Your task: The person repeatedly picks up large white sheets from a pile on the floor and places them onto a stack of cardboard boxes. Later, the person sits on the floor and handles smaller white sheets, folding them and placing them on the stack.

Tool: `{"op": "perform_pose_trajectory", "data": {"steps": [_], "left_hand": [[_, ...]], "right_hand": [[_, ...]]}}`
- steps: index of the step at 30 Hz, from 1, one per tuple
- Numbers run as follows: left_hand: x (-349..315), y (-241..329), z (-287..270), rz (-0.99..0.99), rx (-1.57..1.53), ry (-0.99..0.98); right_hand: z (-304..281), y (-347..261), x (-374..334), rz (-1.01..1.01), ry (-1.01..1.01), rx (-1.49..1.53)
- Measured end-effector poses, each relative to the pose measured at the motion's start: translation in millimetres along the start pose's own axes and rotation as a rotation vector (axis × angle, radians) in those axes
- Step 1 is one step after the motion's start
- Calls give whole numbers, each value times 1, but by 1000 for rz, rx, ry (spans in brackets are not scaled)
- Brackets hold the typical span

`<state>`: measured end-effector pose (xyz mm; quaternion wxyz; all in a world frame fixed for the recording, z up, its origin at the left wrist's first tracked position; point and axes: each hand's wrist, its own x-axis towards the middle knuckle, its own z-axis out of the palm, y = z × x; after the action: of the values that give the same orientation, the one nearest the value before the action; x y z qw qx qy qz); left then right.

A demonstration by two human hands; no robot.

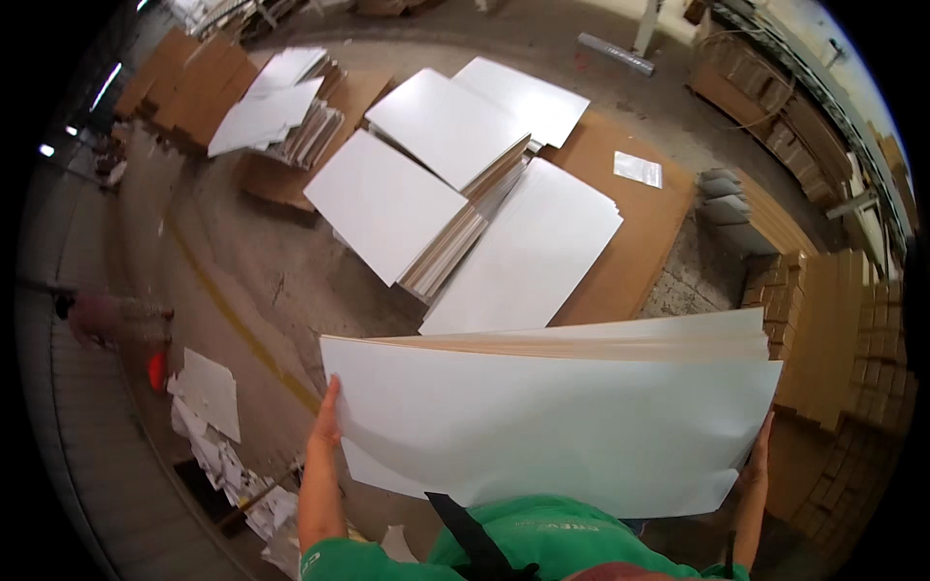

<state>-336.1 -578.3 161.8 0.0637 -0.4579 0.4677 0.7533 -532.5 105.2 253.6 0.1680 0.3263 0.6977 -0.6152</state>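
Observation:
A thick bundle of large white boards (pixel 562 426) spans the space before my body, its brown layered edges showing along the top. My left hand (pixel 327 412) grips the bundle's left end, thumb up along the side. At the opposite end my right hand (pixel 759 455) closes around the right edge, its fingers partly hidden behind the boards. Beyond the bundle, stacks of white boards (pixel 533 247) lie on a brown sheet, some neatly piled and others fanned at angles.
A brown base sheet (pixel 620 242) carries a small white paper (pixel 637 169). Cardboard bundles (pixel 823 329) stand at the right. Another board pile (pixel 271 107) sits far left. Paper scraps (pixel 218 455) heap at the left, near a yellow floor line (pixel 228 310). A person (pixel 107 320) is further left.

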Motion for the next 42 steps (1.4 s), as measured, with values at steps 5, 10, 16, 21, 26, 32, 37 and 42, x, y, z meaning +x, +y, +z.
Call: {"op": "perform_pose_trajectory", "data": {"steps": [5,10,16,21,26,32,37,42], "left_hand": [[-19,13,79,133,265,7],[-19,-21,61,187,383,-122],[-70,-91,101,156,538,-513],[-94,-113,120,128,790,-523],[-125,-157,177,110,899,-731],[-106,-193,235,65,955,-765],[-108,-257,275,-59,885,-768],[-59,-318,294,-173,890,-760]], "right_hand": [[-83,114,-31,-36,73,59],[-107,238,-38,-58,160,41],[-187,404,-151,162,196,259],[-209,534,-306,150,319,513],[-227,561,-421,333,520,498],[-257,579,-455,262,660,592],[-326,590,-412,272,760,406],[-408,569,-371,386,520,382]]}}
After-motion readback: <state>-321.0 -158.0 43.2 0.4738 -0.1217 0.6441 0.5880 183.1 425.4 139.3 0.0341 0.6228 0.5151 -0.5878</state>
